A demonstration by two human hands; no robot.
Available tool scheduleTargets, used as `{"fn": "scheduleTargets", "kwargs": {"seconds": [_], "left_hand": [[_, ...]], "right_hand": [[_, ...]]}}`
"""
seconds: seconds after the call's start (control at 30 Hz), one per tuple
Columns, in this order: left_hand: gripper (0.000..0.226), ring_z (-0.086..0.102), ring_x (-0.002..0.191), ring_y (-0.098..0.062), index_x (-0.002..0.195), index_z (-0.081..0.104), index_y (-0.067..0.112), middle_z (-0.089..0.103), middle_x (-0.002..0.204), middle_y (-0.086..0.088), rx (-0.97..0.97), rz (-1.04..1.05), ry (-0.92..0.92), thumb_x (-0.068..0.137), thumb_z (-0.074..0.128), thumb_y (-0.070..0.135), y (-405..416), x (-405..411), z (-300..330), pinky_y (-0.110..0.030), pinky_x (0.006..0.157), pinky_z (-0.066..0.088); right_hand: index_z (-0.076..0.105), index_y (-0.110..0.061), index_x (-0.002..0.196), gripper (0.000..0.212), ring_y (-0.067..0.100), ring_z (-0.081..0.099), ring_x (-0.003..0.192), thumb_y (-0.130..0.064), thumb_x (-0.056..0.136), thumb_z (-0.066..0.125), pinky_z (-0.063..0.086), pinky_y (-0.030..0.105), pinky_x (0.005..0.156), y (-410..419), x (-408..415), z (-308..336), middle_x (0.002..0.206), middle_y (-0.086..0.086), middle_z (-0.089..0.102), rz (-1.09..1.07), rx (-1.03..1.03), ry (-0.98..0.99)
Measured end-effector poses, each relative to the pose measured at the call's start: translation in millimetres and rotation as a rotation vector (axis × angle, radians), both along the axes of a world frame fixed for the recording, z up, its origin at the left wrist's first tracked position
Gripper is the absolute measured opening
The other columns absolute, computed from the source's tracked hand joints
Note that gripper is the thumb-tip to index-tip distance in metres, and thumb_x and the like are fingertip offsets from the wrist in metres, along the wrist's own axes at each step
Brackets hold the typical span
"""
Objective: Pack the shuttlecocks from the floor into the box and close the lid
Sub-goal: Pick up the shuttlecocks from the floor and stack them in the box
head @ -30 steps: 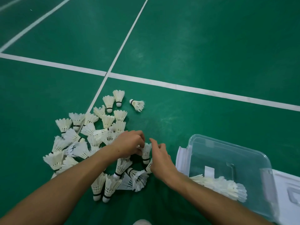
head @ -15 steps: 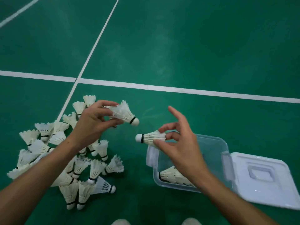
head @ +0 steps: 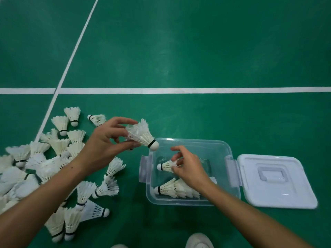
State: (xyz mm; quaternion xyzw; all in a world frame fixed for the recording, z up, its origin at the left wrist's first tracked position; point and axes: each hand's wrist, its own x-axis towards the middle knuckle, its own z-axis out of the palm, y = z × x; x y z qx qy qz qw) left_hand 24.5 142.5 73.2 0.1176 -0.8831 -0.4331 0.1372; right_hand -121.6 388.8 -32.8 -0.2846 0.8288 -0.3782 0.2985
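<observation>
Left hand [head: 105, 144] pinches one shuttlecock [head: 143, 134] by the feather skirt between thumb and fingers, cork pointing right and down, held just above the left rear corner of the box [head: 231, 176]. Right hand [head: 188, 169] is inside the box, fingers closed on a second shuttlecock [head: 165, 165] at its feathers, cork pointing left, lying out past the fingertips to the left of the grip.

One clear plastic box, open, on the green floor [head: 197, 51]. One white lid [head: 275, 179] lies flat just right of the box, handle side up, beside the right latch.

In the box, at the near wall: a nested stack of shuttlecocks [head: 172, 188], corks left, partly hidden under the right wrist; exact count cannot be told, several.

Floor pile [head: 59, 158] left of the box: roughly twenty-five or more shuttlecocks, heaped and overlapping, exact count unclear. One lone shuttlecock [head: 96, 119] lies on its side at the far edge of the pile.

Two white court lines [head: 179, 90] cross at upper left. Two white shoe toes [head: 198, 240] show at the bottom edge.
</observation>
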Motion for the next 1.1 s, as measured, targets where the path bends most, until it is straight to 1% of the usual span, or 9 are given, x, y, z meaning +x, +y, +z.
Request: {"fn": "scheduleTargets", "kwargs": {"seconds": [0.1,0.2,0.3,0.37,0.43,0.63,0.77,0.93,1.1], "left_hand": [[0.008,0.062,0.092,-0.005,0.080,0.077,0.037,0.067,0.130,0.016,-0.009,0.002,-0.007,0.077,0.083,0.032,1,1,-4,-0.030,0.077,0.054],[0.018,0.064,0.100,-0.010,0.079,0.073,0.044,0.067,0.131,0.014,-0.017,-0.017,-0.004,0.078,0.085,0.030,2,2,-6,-0.035,0.075,0.052],[0.005,0.064,0.105,-0.015,0.081,0.078,0.032,0.064,0.136,0.011,-0.096,-0.063,-0.014,0.081,0.082,0.036,3,2,-7,-0.031,0.077,0.052],[0.017,0.062,0.110,-0.014,0.082,0.079,0.023,0.059,0.140,0.008,-0.164,-0.084,-0.025,0.084,0.078,0.040,4,1,-8,-0.030,0.087,0.054],[0.023,0.060,0.114,-0.016,0.083,0.077,0.022,0.055,0.144,0.007,-0.238,-0.116,-0.037,0.087,0.073,0.044,5,0,-7,-0.038,0.092,0.055],[0.024,0.061,0.113,-0.020,0.083,0.072,0.032,0.048,0.147,0.004,-0.458,-0.284,-0.066,0.091,0.063,0.053,15,-23,3,-0.043,0.073,0.060],[0.012,0.064,0.108,-0.022,0.089,0.073,0.034,0.045,0.146,0.000,-0.555,-0.416,-0.087,0.092,0.072,0.045,28,-51,4,-0.039,0.071,0.057],[0.008,0.062,0.105,-0.020,0.095,0.075,0.032,0.043,0.146,-0.005,-0.488,-0.469,-0.099,0.093,0.075,0.039,40,-67,-1,-0.044,0.075,0.058],[0.022,0.059,0.109,-0.013,0.113,0.072,0.034,0.044,0.148,-0.002,-0.458,-0.400,-0.078,0.092,0.076,0.040,42,-63,-8,-0.032,0.082,0.056]], "right_hand": [[0.054,-0.028,0.135,0.058,0.009,0.064,0.090,0.002,0.090,0.073,0.060,0.031,0.081,-8,2,-19,0.108,-0.012,0.061,0.047,0.043,0.057],[0.055,-0.029,0.131,0.054,0.005,0.063,0.095,0.004,0.091,0.069,0.058,0.029,0.084,-11,2,-28,0.109,-0.013,0.062,0.069,0.062,0.112],[0.055,-0.028,0.132,0.055,0.006,0.062,0.099,0.005,0.090,0.070,0.058,0.030,0.087,-11,1,-24,0.113,-0.010,0.062,0.093,0.071,0.084],[0.055,-0.029,0.132,0.055,0.006,0.063,0.101,0.000,0.089,0.075,0.059,0.031,0.090,-6,-1,-16,0.118,-0.010,0.062,0.087,0.060,0.053],[0.058,-0.028,0.132,0.054,0.006,0.065,0.104,-0.006,0.088,0.080,0.059,0.031,0.094,2,-5,0,0.119,-0.010,0.064,0.044,0.022,0.028],[0.066,-0.028,0.122,0.047,0.008,0.072,0.106,-0.009,0.084,0.087,0.062,0.033,0.090,27,-19,80,0.115,-0.010,0.074,-0.041,-0.225,-0.044],[0.064,-0.032,0.130,0.056,0.010,0.067,0.119,-0.015,0.083,0.089,0.057,0.027,0.095,25,-22,115,0.129,-0.016,0.069,0.078,-0.300,0.087],[0.068,-0.024,0.132,0.052,0.008,0.071,0.109,-0.015,0.085,0.087,0.061,0.029,0.093,18,-32,105,0.109,-0.015,0.075,0.161,-0.269,0.185],[0.071,-0.022,0.129,0.044,0.005,0.070,0.098,-0.022,0.087,0.085,0.057,0.027,0.095,30,-34,90,0.099,-0.013,0.074,0.222,-0.240,0.345]]}}
